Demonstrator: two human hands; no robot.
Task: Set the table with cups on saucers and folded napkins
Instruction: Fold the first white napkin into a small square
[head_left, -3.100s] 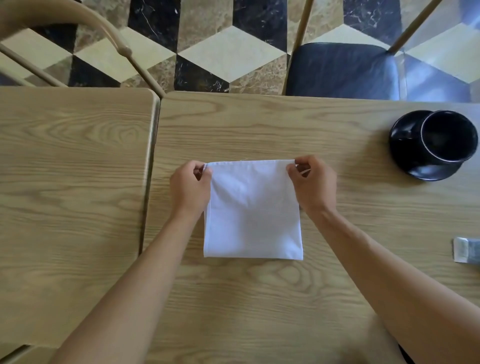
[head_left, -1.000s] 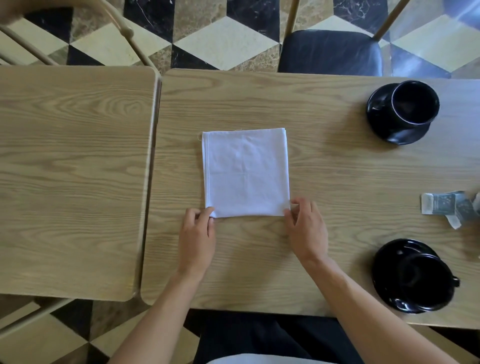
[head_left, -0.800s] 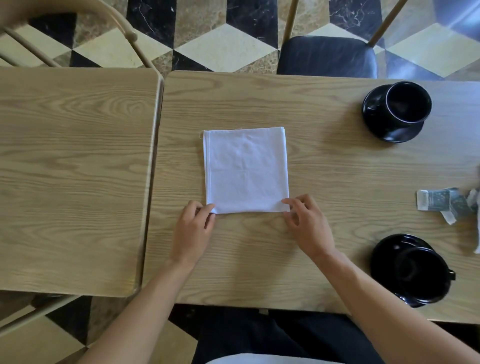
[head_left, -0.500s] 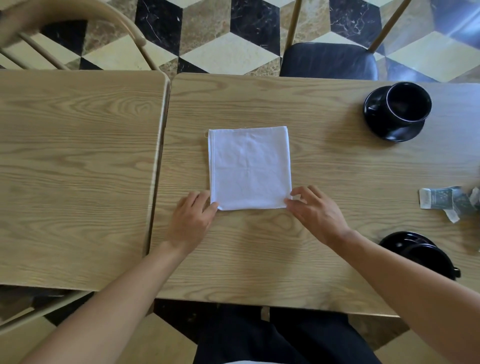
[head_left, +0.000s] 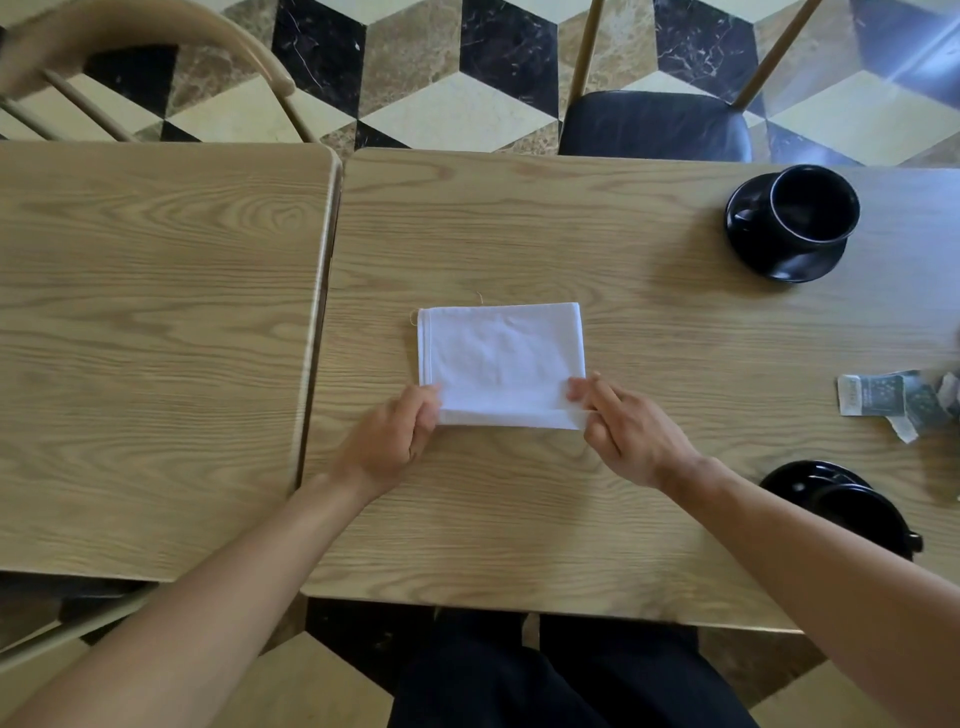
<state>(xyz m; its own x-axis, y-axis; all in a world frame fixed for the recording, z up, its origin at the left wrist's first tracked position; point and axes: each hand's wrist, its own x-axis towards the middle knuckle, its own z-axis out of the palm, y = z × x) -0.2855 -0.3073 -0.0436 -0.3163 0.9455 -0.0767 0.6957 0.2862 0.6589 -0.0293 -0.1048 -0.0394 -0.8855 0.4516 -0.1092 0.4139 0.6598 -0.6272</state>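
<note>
The torn dark sachet (head_left: 896, 402) by the table's (head_left: 675, 332) right edge bears print too small to read. A white napkin (head_left: 501, 358) lies mid-table, its near edge lifted and rolled over in a fold. The left hand (head_left: 387, 444) pinches the near left corner, the right hand (head_left: 626, 431) the near right. A black cup on a saucer (head_left: 792, 223) stands toward the far right corner; another black cup (head_left: 852, 506), seemingly also on a saucer, sits near the right front edge.
</note>
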